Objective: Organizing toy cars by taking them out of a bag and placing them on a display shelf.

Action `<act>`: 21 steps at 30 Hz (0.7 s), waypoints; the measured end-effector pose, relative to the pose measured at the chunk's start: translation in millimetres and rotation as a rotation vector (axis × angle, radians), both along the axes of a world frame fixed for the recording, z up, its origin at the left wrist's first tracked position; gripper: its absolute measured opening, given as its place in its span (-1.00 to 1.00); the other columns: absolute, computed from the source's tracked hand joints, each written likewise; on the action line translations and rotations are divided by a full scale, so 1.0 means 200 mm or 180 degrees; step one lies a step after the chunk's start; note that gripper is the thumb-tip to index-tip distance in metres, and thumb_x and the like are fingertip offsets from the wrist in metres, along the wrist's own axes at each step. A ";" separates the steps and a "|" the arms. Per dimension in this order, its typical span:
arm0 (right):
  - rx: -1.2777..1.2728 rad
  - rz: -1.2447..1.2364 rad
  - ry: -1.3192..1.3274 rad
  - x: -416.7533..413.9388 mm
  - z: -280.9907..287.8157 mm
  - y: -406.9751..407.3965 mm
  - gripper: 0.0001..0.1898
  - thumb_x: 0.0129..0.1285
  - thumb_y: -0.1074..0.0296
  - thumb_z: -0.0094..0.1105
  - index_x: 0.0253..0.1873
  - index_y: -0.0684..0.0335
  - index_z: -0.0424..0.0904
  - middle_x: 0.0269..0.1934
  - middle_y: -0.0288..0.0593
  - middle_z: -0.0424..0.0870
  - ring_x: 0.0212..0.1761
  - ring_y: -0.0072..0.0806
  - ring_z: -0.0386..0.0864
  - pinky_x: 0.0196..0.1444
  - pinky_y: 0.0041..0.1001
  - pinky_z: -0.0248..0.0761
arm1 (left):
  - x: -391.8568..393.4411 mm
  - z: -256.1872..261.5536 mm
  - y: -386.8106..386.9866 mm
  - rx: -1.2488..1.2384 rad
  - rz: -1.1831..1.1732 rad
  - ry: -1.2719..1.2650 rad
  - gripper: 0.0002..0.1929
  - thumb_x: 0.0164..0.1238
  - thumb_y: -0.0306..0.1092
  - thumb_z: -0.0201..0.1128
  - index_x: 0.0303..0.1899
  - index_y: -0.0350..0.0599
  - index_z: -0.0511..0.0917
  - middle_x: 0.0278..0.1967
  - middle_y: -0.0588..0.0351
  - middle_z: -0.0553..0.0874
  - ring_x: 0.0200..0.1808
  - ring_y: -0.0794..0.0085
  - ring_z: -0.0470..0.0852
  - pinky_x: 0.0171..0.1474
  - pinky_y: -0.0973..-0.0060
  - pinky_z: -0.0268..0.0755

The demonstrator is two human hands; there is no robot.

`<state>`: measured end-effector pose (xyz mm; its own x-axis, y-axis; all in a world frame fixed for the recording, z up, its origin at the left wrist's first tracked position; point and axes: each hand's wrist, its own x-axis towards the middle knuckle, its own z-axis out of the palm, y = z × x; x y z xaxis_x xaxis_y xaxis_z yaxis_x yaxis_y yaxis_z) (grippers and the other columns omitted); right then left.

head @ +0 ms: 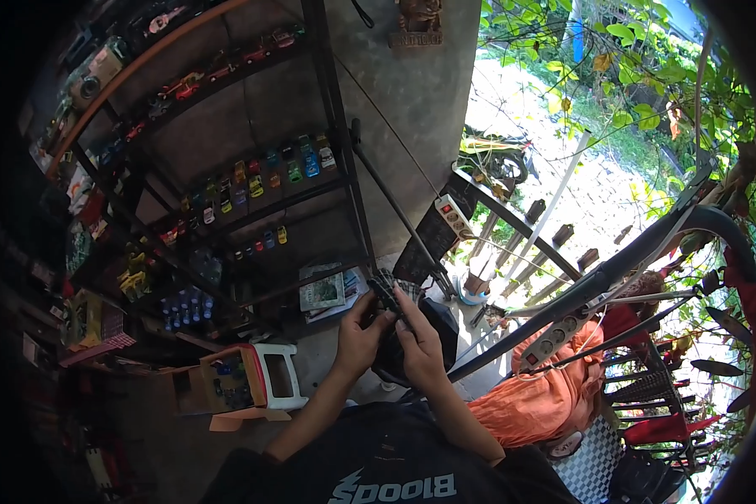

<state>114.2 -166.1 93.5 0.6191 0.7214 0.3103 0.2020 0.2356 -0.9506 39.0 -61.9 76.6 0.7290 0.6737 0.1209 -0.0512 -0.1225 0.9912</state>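
Note:
A dark plaid cloth (387,288) is bunched between my two hands, in front of my body. My left hand (360,334) grips it from the left, thumb pressed against its near side. My right hand (421,340) closes on the right side, with its fingers extended along the cloth. Whether anything is wrapped inside is hidden by the folds and fingers. Below and behind the hands is a black, bag-like object (442,324), partly covered by my right hand.
A dark metal rack (277,205) with toy cars stands left. An open cardboard box (232,380) rests by a white plastic stool (283,378). Books and papers (327,293) lie ahead. At right are a diagonal dark pole (561,290), a power strip (551,340) and orange cloth (542,390).

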 end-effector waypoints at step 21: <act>-0.0309 0.0304 -0.0875 -0.40 0.01 0.48 -0.42 0.25 0.60 -0.06 0.40 0.37 0.18 0.43 0.13 0.16 0.49 -0.12 0.10 0.46 -0.34 -0.03 | -0.39 -0.02 0.38 -0.2608 0.0511 -0.1059 -0.66 0.44 -0.53 0.00 0.21 -0.18 0.31 0.02 0.09 0.56 0.04 0.52 0.55 0.09 0.59 0.41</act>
<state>34.1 -71.1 95.8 0.4494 0.8067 0.3838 0.4362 0.1767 -0.8823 -39.6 14.6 72.1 0.6317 0.7322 -0.2545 -0.3943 0.5862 0.7078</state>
